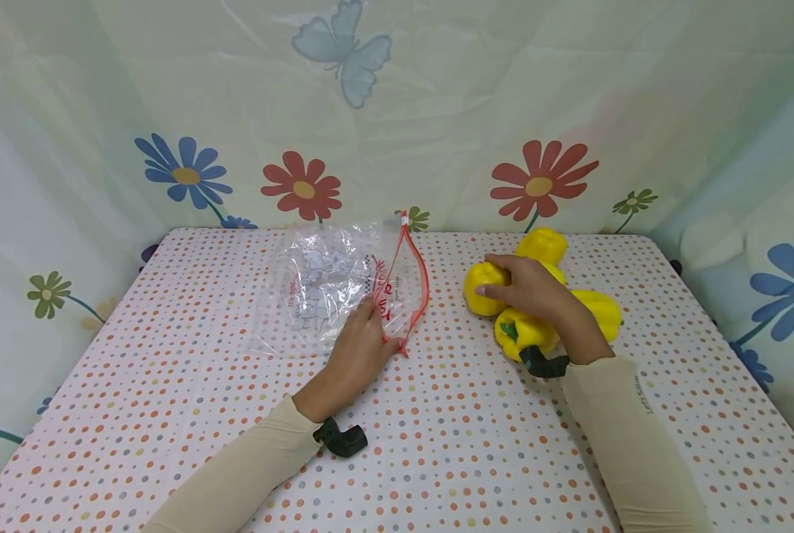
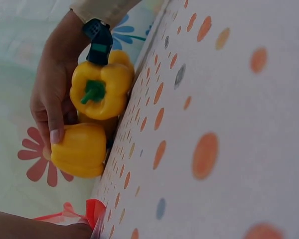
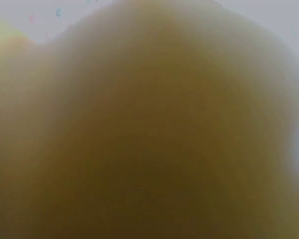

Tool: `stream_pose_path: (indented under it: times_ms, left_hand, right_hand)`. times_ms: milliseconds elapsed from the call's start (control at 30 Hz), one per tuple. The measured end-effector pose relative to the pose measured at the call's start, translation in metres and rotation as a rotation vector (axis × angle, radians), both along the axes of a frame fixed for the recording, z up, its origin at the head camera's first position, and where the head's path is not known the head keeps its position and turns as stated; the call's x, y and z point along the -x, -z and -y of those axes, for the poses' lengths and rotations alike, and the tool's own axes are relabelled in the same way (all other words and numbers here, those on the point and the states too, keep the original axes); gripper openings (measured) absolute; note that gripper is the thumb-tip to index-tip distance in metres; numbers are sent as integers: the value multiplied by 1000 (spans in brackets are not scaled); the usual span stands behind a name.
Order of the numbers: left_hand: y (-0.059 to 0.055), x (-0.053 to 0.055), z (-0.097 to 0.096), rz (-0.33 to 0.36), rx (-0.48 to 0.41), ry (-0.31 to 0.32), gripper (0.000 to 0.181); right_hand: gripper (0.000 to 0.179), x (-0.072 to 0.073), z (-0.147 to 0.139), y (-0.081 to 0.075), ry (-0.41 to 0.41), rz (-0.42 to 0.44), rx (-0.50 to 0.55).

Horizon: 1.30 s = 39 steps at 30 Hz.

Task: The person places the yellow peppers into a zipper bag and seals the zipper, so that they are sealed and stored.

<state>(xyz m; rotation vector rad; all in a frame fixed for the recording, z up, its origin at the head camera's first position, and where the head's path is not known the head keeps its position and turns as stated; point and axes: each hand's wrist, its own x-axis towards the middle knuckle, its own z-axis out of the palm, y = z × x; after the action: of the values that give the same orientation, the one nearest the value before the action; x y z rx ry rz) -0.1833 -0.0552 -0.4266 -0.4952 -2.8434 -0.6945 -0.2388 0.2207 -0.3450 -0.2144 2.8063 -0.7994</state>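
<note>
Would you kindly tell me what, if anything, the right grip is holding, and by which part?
The right grip holds the leftmost yellow pepper around its upper part.

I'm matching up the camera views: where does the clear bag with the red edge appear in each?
Head: clear bag just left of centre, left hand on it.
Left wrist: part of its red edge, bottom left.
Right wrist: not discernible; nearly all blur.
Landmark shared by head and left wrist: yellow pepper held by the right hand.

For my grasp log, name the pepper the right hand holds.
The leftmost yellow pepper, nearest the bag; the right hand grips no other.
</note>
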Motion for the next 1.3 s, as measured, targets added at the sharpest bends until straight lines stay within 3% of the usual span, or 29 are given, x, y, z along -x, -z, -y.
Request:
stream_pose_path:
  times_ms: [367,700,900,1300]
  left_hand:
    - [0,0,1,-9,-2,14,68]
    - [-1,0,0,1,1,14,68]
    - [0,0,1,-2,12,11,68]
    - [0,0,1,-1,-3,1,70]
  right_hand:
    - [78,0,-3,-2,7,32,15]
    - [78,-2,-3,-5,15,-10,38]
    - [83,-5,1,-6,72,-74,124]
    - [72,-7,17,-5,156,-146,363]
